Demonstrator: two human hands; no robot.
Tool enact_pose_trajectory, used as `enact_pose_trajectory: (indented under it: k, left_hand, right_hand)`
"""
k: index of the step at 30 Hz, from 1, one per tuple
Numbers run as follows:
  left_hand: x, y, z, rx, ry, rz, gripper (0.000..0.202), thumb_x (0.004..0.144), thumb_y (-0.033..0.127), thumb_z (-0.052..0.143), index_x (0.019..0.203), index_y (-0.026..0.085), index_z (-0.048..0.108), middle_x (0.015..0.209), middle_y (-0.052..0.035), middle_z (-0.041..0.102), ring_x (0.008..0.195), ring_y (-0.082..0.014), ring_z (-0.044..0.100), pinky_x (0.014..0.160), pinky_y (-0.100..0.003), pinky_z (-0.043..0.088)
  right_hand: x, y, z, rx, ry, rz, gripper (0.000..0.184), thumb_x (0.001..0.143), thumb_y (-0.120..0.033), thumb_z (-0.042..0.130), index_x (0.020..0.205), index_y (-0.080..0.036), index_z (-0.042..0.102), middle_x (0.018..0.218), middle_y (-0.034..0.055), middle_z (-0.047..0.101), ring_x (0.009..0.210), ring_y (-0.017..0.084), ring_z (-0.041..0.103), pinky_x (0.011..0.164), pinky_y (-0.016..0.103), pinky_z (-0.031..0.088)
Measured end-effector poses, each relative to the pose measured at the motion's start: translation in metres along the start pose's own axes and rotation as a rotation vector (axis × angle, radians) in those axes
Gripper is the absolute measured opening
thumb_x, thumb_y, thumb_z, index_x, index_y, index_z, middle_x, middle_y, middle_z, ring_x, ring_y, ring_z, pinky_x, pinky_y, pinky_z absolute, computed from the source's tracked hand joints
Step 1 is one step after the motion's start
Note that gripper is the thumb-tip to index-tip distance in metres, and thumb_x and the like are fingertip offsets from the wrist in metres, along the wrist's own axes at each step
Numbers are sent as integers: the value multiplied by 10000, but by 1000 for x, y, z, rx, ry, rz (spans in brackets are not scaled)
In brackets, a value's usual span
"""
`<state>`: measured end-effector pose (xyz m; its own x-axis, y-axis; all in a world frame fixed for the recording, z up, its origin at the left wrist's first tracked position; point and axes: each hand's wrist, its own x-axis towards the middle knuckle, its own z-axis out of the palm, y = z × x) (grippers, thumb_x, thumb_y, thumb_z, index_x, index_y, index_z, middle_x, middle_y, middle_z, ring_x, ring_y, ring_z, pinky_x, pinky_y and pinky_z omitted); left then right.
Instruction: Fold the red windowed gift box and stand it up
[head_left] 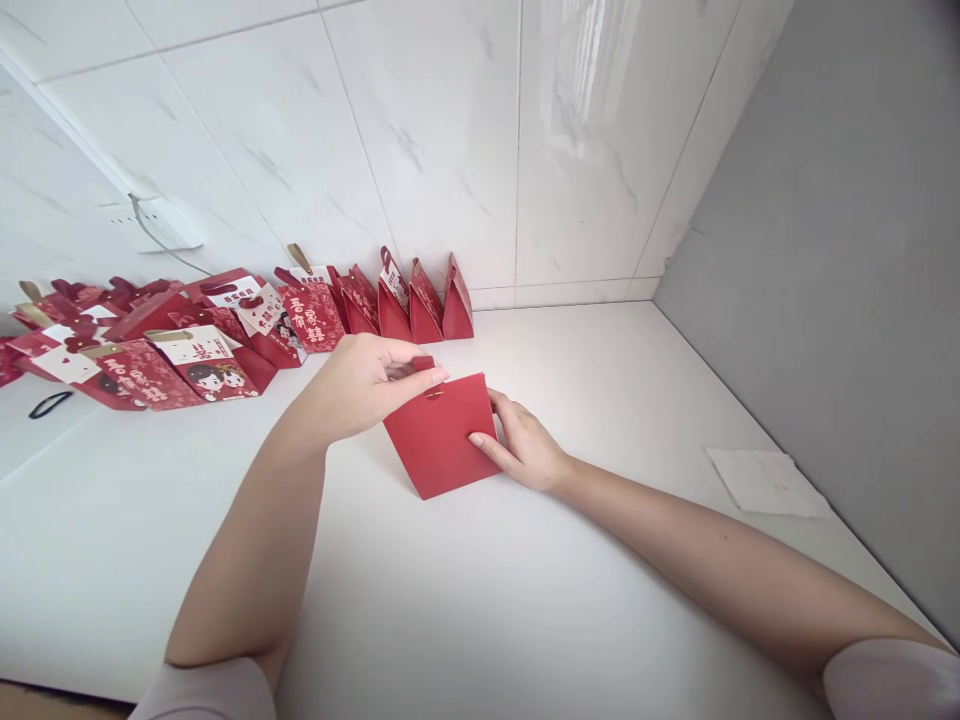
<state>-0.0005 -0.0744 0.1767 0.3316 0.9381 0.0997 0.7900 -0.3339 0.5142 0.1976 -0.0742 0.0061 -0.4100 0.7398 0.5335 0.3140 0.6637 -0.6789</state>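
Observation:
A red paper gift box stands tilted on the white table, its plain red face toward me. My left hand pinches the top edge of the box, where a small red tab shows between thumb and fingers. Below that thumb is a small slot with a gold-coloured mark. My right hand grips the right side of the box, thumb on the front face and fingers behind it. The fingers behind the box are partly hidden.
Several finished-looking red gift boxes with ribbon loops stand along the tiled wall at the back left. A black loop lies at far left. A white paper sheet lies at right, by a grey panel. A cable hangs from a wall socket.

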Motion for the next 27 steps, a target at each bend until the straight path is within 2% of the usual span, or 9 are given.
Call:
enact_pose_trajectory:
  k: [3,11,21,24,27]
  left_hand:
    - [-1,1,-2,-69,43,7,260,802,468,649,866,250,775,818,-8,762,784,-202,707,706,-282,533]
    - [-1,0,-1,-35,77,30,238,805,432,646,811,232,773,783,-15,770,755,-205,724,672,-271,556]
    - [1,2,4,-66,143,83,316,811,512,640,807,226,774,807,-25,773,774,-204,719,727,-282,566]
    - [1,1,2,-55,97,68,338,813,532,626,832,229,774,819,-31,770,767,-205,709,699,-278,557]
    - [1,-5,-3,-30,-46,36,337,758,527,683,945,260,770,858,-18,769,739,-205,702,638,-272,535]
  right_hand:
    - [0,0,0,18,4,3,511,994,-423,472,1434,-228,302,1347,123,600,1148,284,621,954,480,501]
    - [-1,1,0,13,2,-12,500,995,-427,470,1424,-227,312,1319,125,611,1130,281,627,943,474,507]
    - [0,3,0,32,37,8,519,983,-433,495,1423,-219,320,1341,136,596,1171,275,614,969,467,506]
    - [0,4,-1,33,28,21,522,976,-440,504,1421,-229,329,1313,126,616,1151,279,622,967,475,508]
    - [1,6,-3,86,-60,61,531,975,-454,500,1430,-240,331,1284,113,637,1113,274,643,933,467,530]
